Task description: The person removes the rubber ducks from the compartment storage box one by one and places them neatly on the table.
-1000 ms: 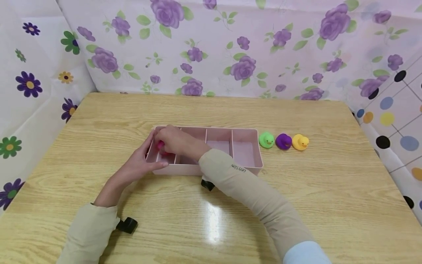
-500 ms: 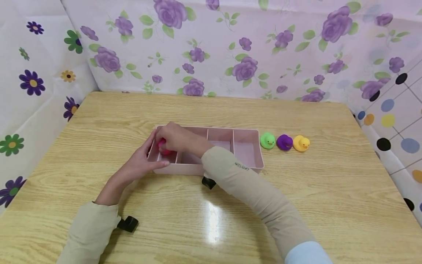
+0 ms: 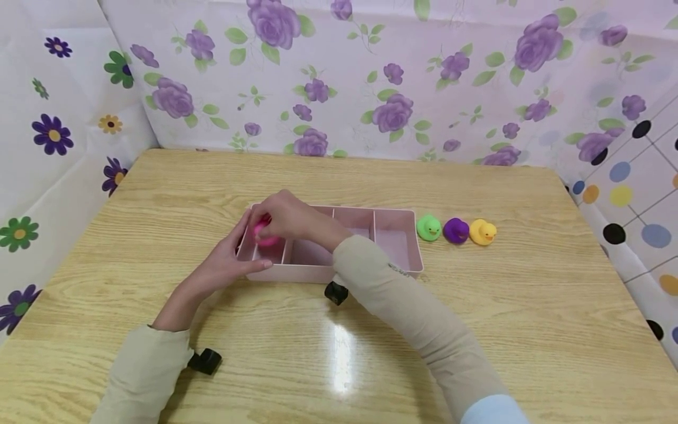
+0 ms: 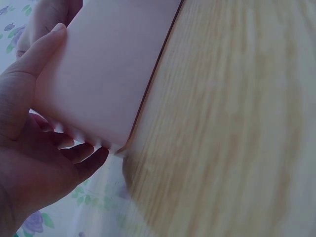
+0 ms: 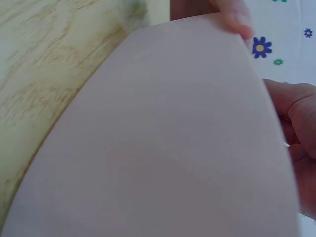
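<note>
The pink divided box [image 3: 307, 273] lies on the table in the head view. My left hand [image 3: 225, 259] grips its left end, thumb along the front wall and fingers around the end wall, as the left wrist view also shows on the box [image 4: 108, 64]. My right hand [image 3: 291, 219] reaches into the leftmost compartment, fingertips pinching a bright pink toy duck [image 3: 269, 239] that the hand partly covers. In the right wrist view the box wall [image 5: 158, 128] hides the duck, with my right hand [image 5: 301, 123] behind the rim.
A green duck [image 3: 428, 228], a purple duck [image 3: 456, 231] and a yellow duck [image 3: 482, 232] stand in a row just right of the box. Floral cloth [image 3: 349, 65] hangs behind the wooden table [image 3: 503, 318].
My right hand has lifted slightly and shifted a little right, and more of the pink duck shows beneath it. My left hand stays on the box end.
</note>
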A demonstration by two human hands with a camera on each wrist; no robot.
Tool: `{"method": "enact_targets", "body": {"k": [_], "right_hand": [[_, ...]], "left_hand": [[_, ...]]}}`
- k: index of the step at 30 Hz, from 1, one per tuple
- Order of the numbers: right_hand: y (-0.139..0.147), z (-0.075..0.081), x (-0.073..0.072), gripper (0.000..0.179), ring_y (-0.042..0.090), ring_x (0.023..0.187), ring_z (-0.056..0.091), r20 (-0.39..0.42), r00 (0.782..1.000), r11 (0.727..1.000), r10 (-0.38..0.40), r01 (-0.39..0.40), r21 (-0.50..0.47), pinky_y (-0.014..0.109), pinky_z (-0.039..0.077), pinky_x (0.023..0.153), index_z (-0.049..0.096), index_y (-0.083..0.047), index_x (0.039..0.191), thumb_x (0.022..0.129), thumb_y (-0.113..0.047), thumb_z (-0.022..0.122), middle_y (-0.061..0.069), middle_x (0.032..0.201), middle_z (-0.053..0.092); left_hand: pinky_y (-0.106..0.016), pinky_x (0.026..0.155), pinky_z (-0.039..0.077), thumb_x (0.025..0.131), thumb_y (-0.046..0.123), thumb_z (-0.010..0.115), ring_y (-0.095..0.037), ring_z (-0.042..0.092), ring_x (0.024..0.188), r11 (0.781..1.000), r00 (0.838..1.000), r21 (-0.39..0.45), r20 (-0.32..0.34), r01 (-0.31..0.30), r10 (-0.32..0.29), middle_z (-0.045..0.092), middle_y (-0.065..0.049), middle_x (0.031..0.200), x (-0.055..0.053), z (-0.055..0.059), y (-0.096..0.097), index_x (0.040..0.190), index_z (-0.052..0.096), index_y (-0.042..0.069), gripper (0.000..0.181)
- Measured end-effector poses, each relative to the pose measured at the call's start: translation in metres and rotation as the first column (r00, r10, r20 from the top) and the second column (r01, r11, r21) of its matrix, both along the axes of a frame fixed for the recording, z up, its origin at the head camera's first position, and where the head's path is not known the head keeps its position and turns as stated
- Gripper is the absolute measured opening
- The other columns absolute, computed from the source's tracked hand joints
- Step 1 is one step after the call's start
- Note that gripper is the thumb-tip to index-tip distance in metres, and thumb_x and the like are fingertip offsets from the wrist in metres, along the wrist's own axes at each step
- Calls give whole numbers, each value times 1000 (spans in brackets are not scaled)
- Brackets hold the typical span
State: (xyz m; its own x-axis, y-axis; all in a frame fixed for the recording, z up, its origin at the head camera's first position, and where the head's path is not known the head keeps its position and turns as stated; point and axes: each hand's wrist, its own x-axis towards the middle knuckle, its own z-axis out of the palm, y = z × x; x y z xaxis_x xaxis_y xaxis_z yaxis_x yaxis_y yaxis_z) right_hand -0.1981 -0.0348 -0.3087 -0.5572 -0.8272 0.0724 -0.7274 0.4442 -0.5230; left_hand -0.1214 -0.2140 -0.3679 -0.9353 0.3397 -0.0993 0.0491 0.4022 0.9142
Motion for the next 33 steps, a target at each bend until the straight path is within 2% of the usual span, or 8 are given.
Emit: {"method": "enact_targets", "body": {"k": [10, 23, 33], "right_hand": [[13, 8, 5, 5, 9, 72, 53, 33, 999, 999, -15, 17, -48, 16, 43, 67, 74, -9, 88, 84, -8, 72, -2, 77, 64], [31, 12, 15, 6, 9, 70, 51, -80, 997, 994, -23, 14, -112, 17, 40, 66, 73, -7, 91, 86, -9, 70, 0, 78, 62], [47, 22, 20, 17, 10, 81, 60, -14, 999, 986, -45, 42, -162, 15, 46, 75, 75, -3, 101, 85, -9, 75, 3, 93, 70]], "left_hand": [[-57, 112, 9, 86, 21, 75, -27, 0, 144, 1000, 1000, -4, 23, -9, 9, -3, -8, 160, 1, -1, 0, 155, -7, 22, 108], [-54, 109, 24, 86, 19, 74, -32, 23, 137, 999, 999, 36, 47, -16, 14, 7, -14, 159, 2, 0, 0, 155, -8, 22, 107], [-48, 102, 33, 85, 20, 76, -34, 37, 124, 999, 999, 34, 45, -22, 21, 17, -18, 156, 2, 1, 2, 155, -7, 23, 109]]}}
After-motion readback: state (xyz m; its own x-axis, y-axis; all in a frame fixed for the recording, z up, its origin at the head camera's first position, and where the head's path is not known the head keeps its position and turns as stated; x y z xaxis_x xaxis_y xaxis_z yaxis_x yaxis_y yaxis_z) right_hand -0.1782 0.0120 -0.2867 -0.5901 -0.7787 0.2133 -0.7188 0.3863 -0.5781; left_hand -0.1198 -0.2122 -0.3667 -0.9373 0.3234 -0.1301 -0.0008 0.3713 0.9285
